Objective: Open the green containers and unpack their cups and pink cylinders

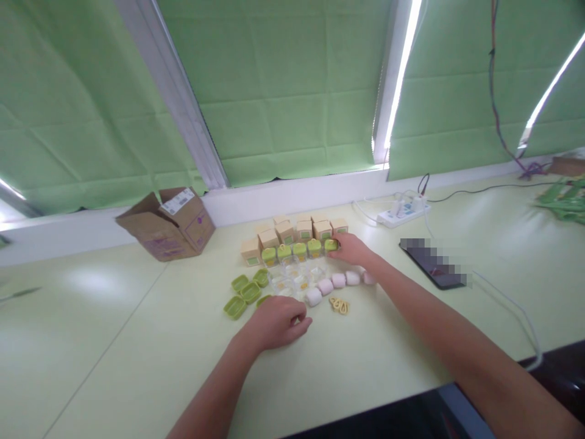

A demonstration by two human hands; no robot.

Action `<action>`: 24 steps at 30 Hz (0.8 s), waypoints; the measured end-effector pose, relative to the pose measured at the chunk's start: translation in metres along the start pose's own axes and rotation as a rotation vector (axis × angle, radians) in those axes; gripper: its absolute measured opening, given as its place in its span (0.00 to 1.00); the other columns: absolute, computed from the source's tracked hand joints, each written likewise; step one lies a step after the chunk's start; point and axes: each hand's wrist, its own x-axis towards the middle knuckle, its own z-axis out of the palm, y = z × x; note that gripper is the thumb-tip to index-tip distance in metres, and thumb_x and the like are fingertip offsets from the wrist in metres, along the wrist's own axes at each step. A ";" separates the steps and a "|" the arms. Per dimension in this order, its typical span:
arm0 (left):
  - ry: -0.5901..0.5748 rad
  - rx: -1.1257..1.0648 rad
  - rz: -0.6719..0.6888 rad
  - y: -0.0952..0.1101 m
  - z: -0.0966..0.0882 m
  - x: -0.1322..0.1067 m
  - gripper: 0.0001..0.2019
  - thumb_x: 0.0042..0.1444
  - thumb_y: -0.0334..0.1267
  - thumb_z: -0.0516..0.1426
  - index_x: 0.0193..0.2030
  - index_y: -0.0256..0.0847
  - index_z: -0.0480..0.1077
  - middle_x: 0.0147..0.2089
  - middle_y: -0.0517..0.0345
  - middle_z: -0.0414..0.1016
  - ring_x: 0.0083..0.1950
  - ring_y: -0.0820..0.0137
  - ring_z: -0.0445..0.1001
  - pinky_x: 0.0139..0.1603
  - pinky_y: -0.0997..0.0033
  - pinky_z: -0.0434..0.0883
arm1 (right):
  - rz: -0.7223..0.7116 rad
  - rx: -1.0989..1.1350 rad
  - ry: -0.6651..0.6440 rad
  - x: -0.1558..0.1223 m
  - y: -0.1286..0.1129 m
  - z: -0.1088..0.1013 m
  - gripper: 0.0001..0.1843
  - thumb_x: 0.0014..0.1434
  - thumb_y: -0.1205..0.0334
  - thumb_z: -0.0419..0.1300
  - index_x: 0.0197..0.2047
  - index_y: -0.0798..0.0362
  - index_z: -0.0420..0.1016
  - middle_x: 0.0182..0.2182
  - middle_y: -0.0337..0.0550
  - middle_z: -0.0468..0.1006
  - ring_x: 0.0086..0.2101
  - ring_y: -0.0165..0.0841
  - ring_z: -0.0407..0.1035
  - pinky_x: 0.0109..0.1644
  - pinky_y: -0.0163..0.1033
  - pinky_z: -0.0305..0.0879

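My right hand (353, 247) closes its fingers around the rightmost small clear box with a green lid (331, 245), at the end of a row of similar boxes (299, 251). My left hand (280, 320) rests on the table, loosely curled, thumb apart from the fingers, with nothing visible in it. It partly covers a green tray-like piece (264, 300); several more green pieces (250, 292) lie to its left. Clear empty-looking boxes (292, 277) stand between the hands. A curved row of pale pink and white marshmallow-like pieces (338, 280) runs below my right wrist, above some yellow loops (339, 305).
Small cardboard boxes (304, 229) stand behind the lidded row. An open brown carton (176, 225) is at the left by the wall. On the right are a white power strip (402, 212), cables and a dark phone-like device (432, 265). A dark edge (393, 417) lies at the front.
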 end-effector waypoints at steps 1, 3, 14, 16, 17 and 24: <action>0.005 -0.002 0.003 0.000 0.000 0.000 0.15 0.61 0.42 0.49 0.25 0.40 0.64 0.26 0.60 0.70 0.28 0.72 0.64 0.29 0.72 0.52 | -0.004 0.000 -0.001 -0.001 0.000 -0.002 0.22 0.51 0.51 0.63 0.46 0.55 0.72 0.43 0.50 0.77 0.42 0.41 0.70 0.43 0.37 0.61; 0.013 -0.004 0.002 -0.001 0.001 0.000 0.15 0.60 0.42 0.49 0.25 0.40 0.64 0.26 0.60 0.70 0.28 0.72 0.63 0.28 0.72 0.52 | -0.012 0.004 0.001 -0.004 0.000 -0.006 0.22 0.50 0.50 0.63 0.45 0.55 0.73 0.42 0.50 0.77 0.41 0.40 0.70 0.42 0.37 0.61; 0.100 -0.043 -0.024 -0.003 0.002 -0.001 0.15 0.60 0.42 0.50 0.24 0.39 0.62 0.23 0.61 0.65 0.26 0.73 0.60 0.29 0.72 0.52 | -0.195 0.175 0.076 -0.049 -0.028 -0.036 0.18 0.49 0.52 0.63 0.40 0.55 0.73 0.35 0.44 0.74 0.34 0.33 0.66 0.37 0.35 0.59; 0.133 -0.071 -0.048 -0.003 0.002 -0.001 0.14 0.60 0.42 0.50 0.24 0.39 0.62 0.22 0.62 0.63 0.25 0.74 0.59 0.29 0.73 0.52 | -0.226 0.212 0.037 -0.061 -0.039 -0.040 0.18 0.48 0.53 0.64 0.40 0.55 0.73 0.34 0.42 0.74 0.33 0.32 0.66 0.37 0.35 0.59; 0.152 -0.087 -0.064 -0.003 0.001 -0.001 0.14 0.59 0.42 0.51 0.25 0.39 0.62 0.22 0.63 0.62 0.25 0.74 0.58 0.29 0.73 0.52 | -0.239 0.225 0.016 -0.067 -0.045 -0.042 0.19 0.47 0.54 0.65 0.40 0.55 0.73 0.34 0.42 0.74 0.33 0.32 0.66 0.37 0.35 0.59; 0.222 -0.210 -0.205 0.001 -0.006 -0.001 0.17 0.48 0.50 0.61 0.27 0.39 0.62 0.22 0.67 0.57 0.24 0.76 0.56 0.27 0.75 0.51 | -0.345 0.363 -0.136 -0.101 -0.080 -0.054 0.21 0.45 0.51 0.67 0.41 0.53 0.73 0.34 0.40 0.73 0.32 0.31 0.65 0.35 0.34 0.59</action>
